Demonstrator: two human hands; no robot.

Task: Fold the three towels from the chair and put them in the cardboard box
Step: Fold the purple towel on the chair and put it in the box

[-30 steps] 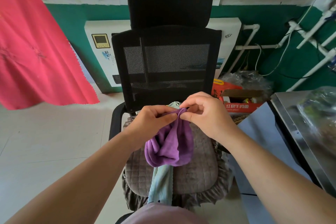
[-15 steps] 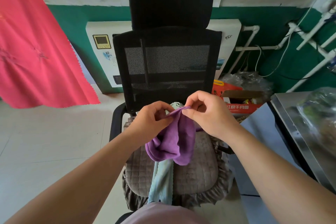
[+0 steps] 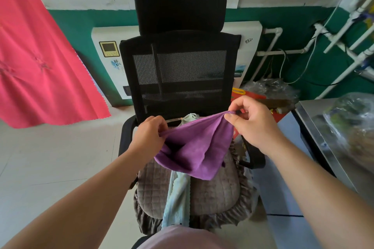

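Note:
A purple towel (image 3: pixel 197 148) hangs above the seat of a black mesh office chair (image 3: pixel 182 70). My left hand (image 3: pixel 149 135) pinches its left top corner and my right hand (image 3: pixel 253 121) pinches its right top corner, so the top edge is stretched between them. Under it a pale green towel (image 3: pixel 178 200) lies along the grey quilted seat cushion (image 3: pixel 214 192) and droops over the front edge. A pink cloth (image 3: pixel 182 236) shows at the bottom edge of the view. A red printed cardboard box (image 3: pixel 281 113) sits on the floor behind my right hand, mostly hidden.
A steel-topped table (image 3: pixel 315 127) with a plastic bag (image 3: pixel 352 119) stands at the right. A red cloth (image 3: pixel 40 56) hangs at the left. A white wall unit (image 3: pixel 107 66) and white pipes (image 3: pixel 344 38) line the green wall behind the chair. Pale floor tiles (image 3: pixel 50 168) lie to the left.
My hands have moved apart while holding the purple towel. The towel, bunched between them before, is now spread out along its top edge.

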